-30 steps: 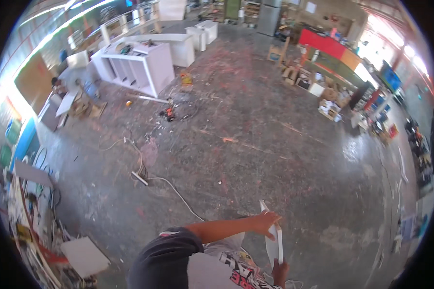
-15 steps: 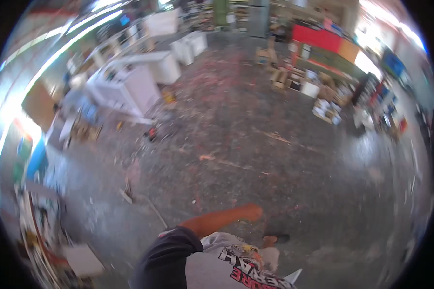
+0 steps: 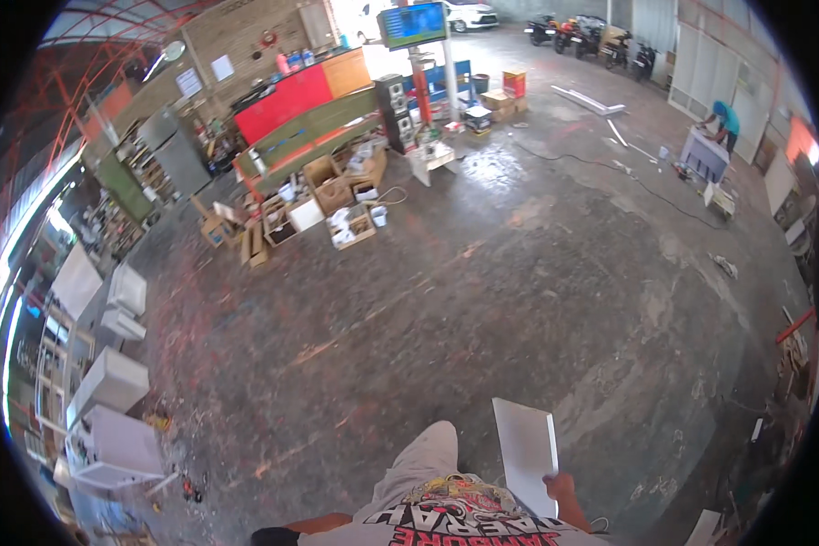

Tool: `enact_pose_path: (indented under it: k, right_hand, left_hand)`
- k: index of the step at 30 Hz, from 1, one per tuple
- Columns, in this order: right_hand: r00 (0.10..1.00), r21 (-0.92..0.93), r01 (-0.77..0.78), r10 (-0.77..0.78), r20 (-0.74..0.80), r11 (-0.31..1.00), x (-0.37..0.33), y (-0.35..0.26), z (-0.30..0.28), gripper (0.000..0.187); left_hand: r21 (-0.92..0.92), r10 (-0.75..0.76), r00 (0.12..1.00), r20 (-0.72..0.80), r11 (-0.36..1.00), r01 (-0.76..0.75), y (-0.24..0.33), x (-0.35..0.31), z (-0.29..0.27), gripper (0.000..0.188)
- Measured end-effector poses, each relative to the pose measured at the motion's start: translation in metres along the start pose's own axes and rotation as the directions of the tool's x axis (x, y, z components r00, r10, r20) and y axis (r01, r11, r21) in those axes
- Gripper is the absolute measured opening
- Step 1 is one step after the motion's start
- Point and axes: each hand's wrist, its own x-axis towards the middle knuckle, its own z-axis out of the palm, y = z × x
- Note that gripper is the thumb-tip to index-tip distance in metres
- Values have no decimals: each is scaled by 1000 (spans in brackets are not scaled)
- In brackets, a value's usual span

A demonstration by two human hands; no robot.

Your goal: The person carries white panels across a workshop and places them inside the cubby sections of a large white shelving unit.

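My right hand (image 3: pixel 560 484) grips the long edge of a flat, light-grey board with white edges (image 3: pixel 524 448). The board hangs tilted at my right side, just beyond my shirt. Of my left arm only part of the forearm (image 3: pixel 323 522) shows, low beside the shirt; the left hand itself is hidden.
Concrete floor (image 3: pixel 409 318) spreads ahead. Cardboard boxes (image 3: pixel 323 187) and wooden crates lie before a red-and-orange counter (image 3: pixel 282 109). White cabinets (image 3: pixel 118 446) line the left. At far right a person in turquoise (image 3: pixel 726 123) bends over a pale cabinet (image 3: pixel 703 156); a cable (image 3: pixel 601 161) crosses the floor.
My view has swung right, bringing the screen, motorcycles and the other person into sight. My left arm has dropped from across my front. The board and my right hand now show.
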Motion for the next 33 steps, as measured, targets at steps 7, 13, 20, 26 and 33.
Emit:
enact_pose_path:
  k: [7, 13, 20, 26, 33]
  right_hand:
    - [966, 112, -232, 242, -89, 966, 163, 22, -74, 50]
    - [922, 114, -386, 387, 13, 916, 256, 69, -208, 43]
    - [790, -27, -594, 590, 167, 804, 358, 171, -279, 47]
    - [799, 7, -566, 547, 249, 824, 475, 264, -406, 48]
    - [876, 42, -458, 443, 191, 888, 632, 301, -617, 49]
  left_hand:
    - [274, 264, 954, 143, 916, -294, 120, 170, -211, 27]
    - [772, 373, 916, 149, 535, -343, 353, 255, -517, 27]
    - [496, 495, 822, -281, 808, -317, 718, 236, -697, 22]
    - [508, 446, 885, -132, 797, -326, 815, 343, -698, 26]
    - [379, 372, 925, -77, 869, -318, 858, 441, -610, 39]
